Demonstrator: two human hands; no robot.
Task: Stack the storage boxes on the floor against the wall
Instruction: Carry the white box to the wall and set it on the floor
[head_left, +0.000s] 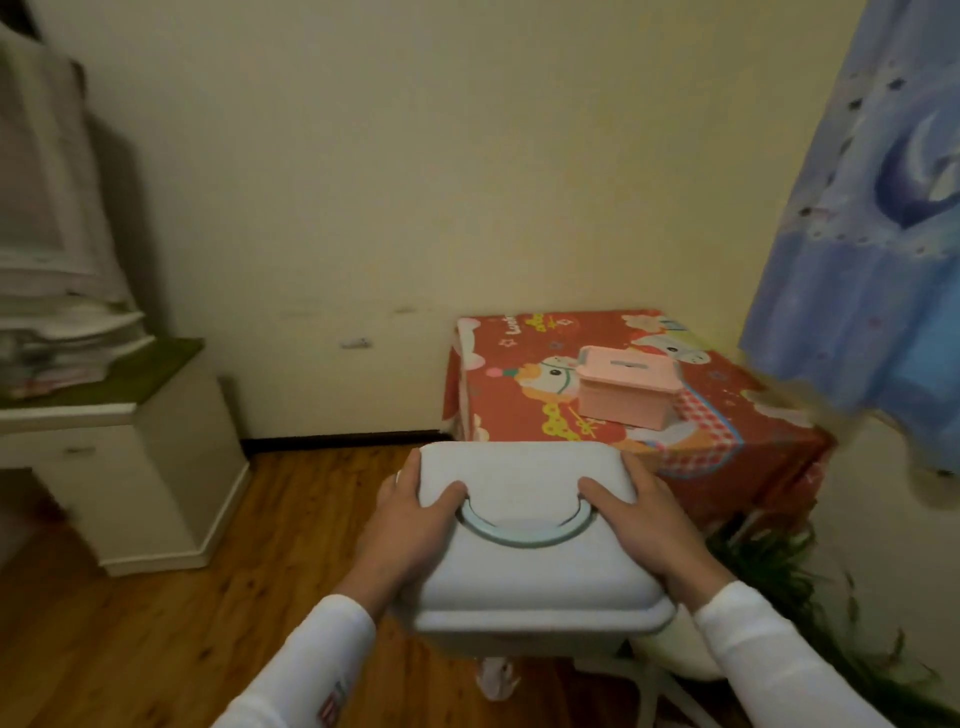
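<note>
I hold a pale blue-grey storage box (524, 577) with a teal handle on its lid, lifted above the wooden floor (156, 623). My left hand (410, 525) grips its left side and my right hand (649, 525) grips its right side, thumbs on the lid by the handle. A smaller pink storage box (626, 387) with a lid stands on a red cartoon-print cloth (519, 405) that covers a low table against the wall (415, 208), just beyond the held box.
A white cabinet (150, 467) with stacked papers on top stands at the left. A blue curtain (872, 234) hangs at the right. A green plant (789, 582) and a white stand are low on the right. Bare floor lies between the cabinet and the table.
</note>
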